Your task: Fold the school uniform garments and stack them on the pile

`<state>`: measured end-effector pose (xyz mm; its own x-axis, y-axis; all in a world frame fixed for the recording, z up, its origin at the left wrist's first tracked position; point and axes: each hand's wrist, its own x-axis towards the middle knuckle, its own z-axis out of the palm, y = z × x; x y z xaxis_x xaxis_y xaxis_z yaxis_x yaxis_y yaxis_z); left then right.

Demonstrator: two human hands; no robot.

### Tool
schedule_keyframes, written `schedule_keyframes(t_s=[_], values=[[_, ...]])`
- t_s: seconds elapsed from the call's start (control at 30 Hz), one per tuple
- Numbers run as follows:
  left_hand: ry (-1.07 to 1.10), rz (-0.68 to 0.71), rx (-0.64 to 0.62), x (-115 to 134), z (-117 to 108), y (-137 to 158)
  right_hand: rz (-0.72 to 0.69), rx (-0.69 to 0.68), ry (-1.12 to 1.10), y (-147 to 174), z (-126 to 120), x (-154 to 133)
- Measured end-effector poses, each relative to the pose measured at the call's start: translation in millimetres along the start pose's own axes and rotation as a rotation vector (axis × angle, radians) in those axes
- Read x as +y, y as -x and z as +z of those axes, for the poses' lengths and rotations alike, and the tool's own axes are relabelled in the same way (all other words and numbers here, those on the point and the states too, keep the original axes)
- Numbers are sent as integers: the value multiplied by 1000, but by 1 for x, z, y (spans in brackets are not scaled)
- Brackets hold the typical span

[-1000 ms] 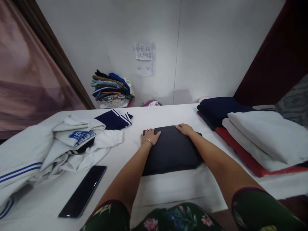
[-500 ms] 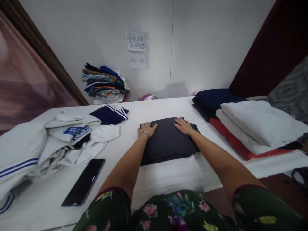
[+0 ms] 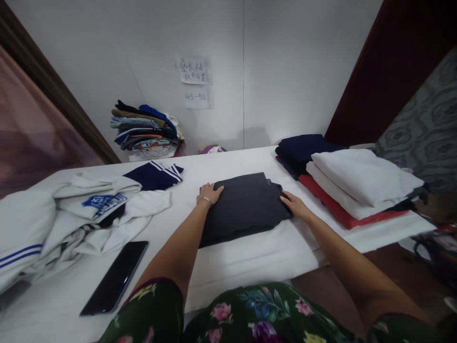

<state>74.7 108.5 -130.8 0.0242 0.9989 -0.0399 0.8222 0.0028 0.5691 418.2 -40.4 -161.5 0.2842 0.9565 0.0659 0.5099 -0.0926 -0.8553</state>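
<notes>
A dark grey folded garment (image 3: 246,205) lies flat on the white-covered table in front of me. My left hand (image 3: 211,194), with a bracelet at the wrist, rests on its upper left part, fingers stretched out over the cloth. At the right edge of the same garment is my right hand (image 3: 295,205), its fingers extended and apart, touching the side of the fold. Neither hand lifts the cloth.
Crumpled white clothing (image 3: 103,205) with a navy striped piece (image 3: 155,175) lies left, near a black phone (image 3: 116,276). Folded white (image 3: 364,176), red (image 3: 332,205) and navy clothes (image 3: 307,150) stand right. Another clothing stack (image 3: 146,128) is at the back left, below paper signs (image 3: 195,71).
My right hand has slid from the garment's top to its right edge. My left hand stays at the left part. The view has shifted slightly to the right.
</notes>
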Motion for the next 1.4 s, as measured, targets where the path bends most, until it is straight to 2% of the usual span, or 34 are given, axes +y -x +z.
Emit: schedule_keyframes(t_s=[0.1,0.17,0.27,0.37,0.47,0.6,0.67,0.8,0.97,1.03,1.1,1.2,1.27,1.4], values=[[170,-61,37,-7,-7,-4,179,109,-361,32,-9,10],[211,-111,52,-14,-13,1,301,127,-589,52,-10,8],[275,-202,56,-28,-22,17,407,6,-893,79,-6,-2],[331,-261,39,-40,-28,38,447,-151,-1071,97,3,-12],[475,-309,-77,-45,-32,58,488,-164,-1145,101,11,-17],[938,-474,-382,-35,-38,80,550,-91,-1157,93,15,-20],[1084,-534,-434,-28,-43,88,549,-88,-1137,89,13,-23],[1231,-588,-391,-18,-53,94,457,-78,-1038,89,9,-31],[1270,-597,-409,-13,-58,91,538,-19,-1180,117,15,-35],[1269,-588,-420,-12,-58,90,582,-103,-1264,134,24,-40],[1268,-571,-424,-11,-59,88,632,-248,-1321,148,36,-48],[1255,-547,-430,-8,-62,86,662,-381,-1389,150,56,-63],[1244,-541,-437,-6,-65,86,646,-355,-1437,138,66,-70],[1224,-533,-445,-5,-67,87,591,-185,-1516,108,75,-69]])
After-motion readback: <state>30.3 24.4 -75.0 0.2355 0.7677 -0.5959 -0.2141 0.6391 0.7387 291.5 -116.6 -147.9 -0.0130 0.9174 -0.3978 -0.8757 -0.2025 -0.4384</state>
